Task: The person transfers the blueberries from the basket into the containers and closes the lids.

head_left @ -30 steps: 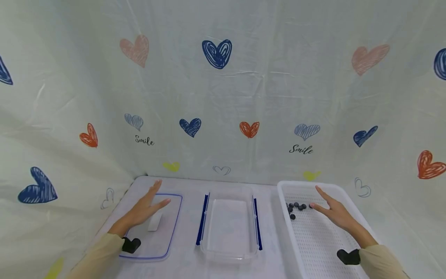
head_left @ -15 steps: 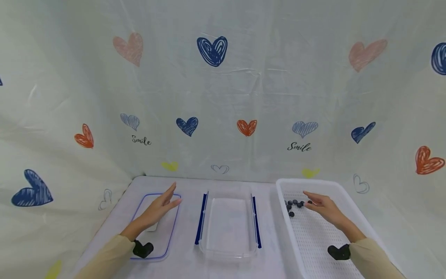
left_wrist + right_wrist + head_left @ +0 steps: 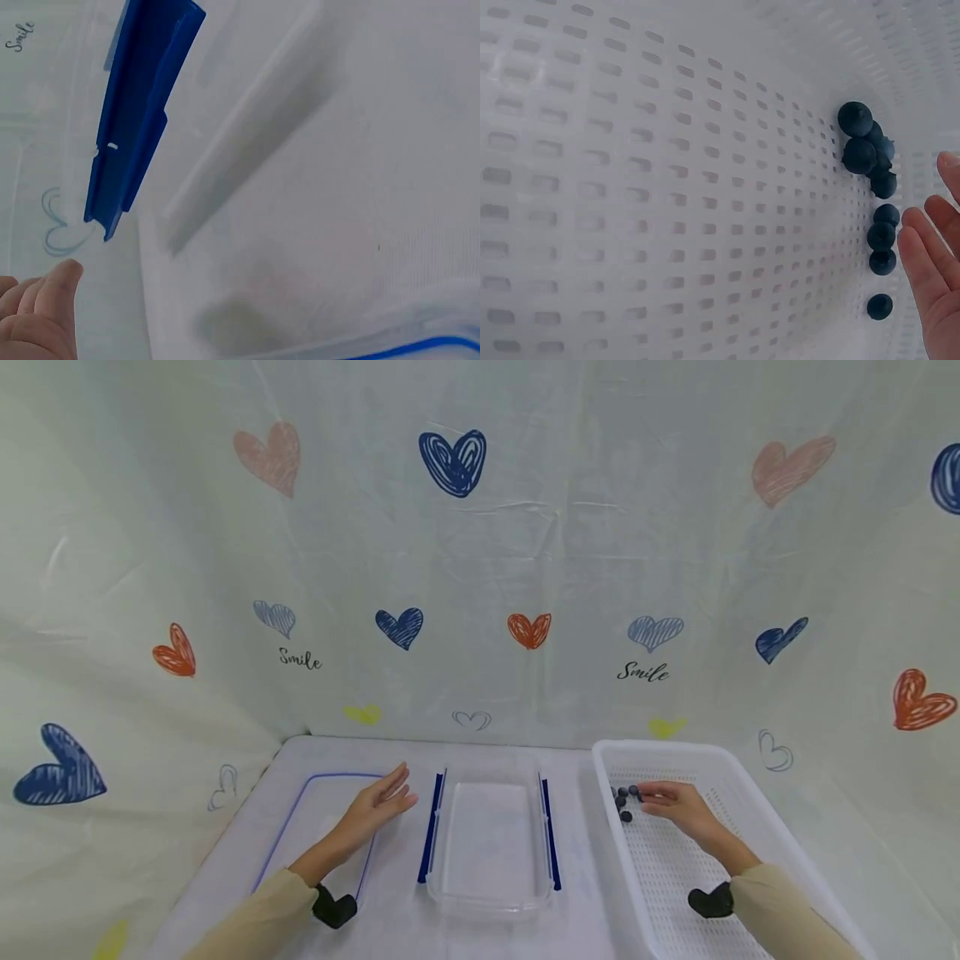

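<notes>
Several dark blueberries (image 3: 860, 155) lie in a white perforated basket (image 3: 660, 877) at the right. My right hand (image 3: 681, 807) reaches over them, fingers extended and relaxed; in the right wrist view its fingertips (image 3: 913, 220) are beside the berries, with nothing visible between them. My left hand (image 3: 367, 817) hovers over a clear lid with a blue edge (image 3: 288, 827), fingers loosely straight and holding nothing. Just right of it stands a clear plastic container (image 3: 491, 831) with blue side latches (image 3: 430, 828). The left wrist view shows one blue latch (image 3: 135, 105) beyond the left hand's fingers.
A white cloth covers the table (image 3: 585, 860). Behind it hangs a pale curtain (image 3: 480, 560) printed with hearts and "Smile". The basket's raised rim (image 3: 617, 847) stands between the berries and the container.
My left hand has moved right, from over the lid toward the container, covering a small white piece seen earlier on the lid. My right hand has moved left over the blueberries, its fingers coming closer together.
</notes>
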Demonstrator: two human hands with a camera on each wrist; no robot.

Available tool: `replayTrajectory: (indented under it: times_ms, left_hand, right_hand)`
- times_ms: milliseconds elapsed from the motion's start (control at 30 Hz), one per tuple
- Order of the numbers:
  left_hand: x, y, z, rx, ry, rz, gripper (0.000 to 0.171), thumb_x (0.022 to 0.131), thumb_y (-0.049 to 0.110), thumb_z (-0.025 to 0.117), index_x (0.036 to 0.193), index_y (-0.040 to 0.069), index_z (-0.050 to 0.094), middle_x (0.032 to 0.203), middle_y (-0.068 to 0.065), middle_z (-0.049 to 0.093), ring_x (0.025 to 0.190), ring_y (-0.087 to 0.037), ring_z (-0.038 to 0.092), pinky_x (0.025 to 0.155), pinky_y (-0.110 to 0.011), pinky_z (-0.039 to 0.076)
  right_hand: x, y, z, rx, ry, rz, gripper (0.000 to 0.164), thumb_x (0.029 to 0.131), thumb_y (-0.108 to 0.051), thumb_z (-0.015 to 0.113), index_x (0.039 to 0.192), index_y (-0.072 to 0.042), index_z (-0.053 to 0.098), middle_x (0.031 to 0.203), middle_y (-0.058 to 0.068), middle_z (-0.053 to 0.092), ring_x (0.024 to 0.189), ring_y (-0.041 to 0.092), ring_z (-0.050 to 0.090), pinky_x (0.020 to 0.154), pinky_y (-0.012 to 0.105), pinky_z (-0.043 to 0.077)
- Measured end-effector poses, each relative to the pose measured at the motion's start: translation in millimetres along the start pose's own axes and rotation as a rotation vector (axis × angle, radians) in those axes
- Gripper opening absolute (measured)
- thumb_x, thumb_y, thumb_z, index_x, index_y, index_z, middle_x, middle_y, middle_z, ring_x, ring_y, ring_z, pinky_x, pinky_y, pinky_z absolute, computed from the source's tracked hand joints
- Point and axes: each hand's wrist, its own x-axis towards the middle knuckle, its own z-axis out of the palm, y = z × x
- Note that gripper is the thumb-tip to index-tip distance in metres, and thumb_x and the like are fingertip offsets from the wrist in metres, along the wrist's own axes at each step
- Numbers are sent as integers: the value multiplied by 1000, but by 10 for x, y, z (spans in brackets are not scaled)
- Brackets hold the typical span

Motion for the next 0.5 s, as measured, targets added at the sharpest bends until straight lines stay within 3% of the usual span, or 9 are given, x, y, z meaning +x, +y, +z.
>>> replayTrajectory:
  times_ms: [267, 500]
  left_hand:
    - [11, -40, 193, -89, 111, -18, 63, 84, 26, 68, 139, 10, 41, 141, -7, 40, 124, -22, 43, 97, -32, 41]
    - [-18, 38, 344, -157, 101, 1, 56, 84, 16, 68, 133, 2, 46, 136, -14, 45, 122, -27, 46, 91, -27, 45]
  right_hand:
    - [38, 21, 157, 35, 59, 50, 36, 79, -4, 70, 108, 15, 58, 104, 28, 61, 86, 20, 64, 71, 20, 51]
    - [88, 72, 268, 31, 54, 141, 37, 76, -3, 73, 106, 15, 60, 99, 24, 64, 83, 22, 66, 70, 20, 53]
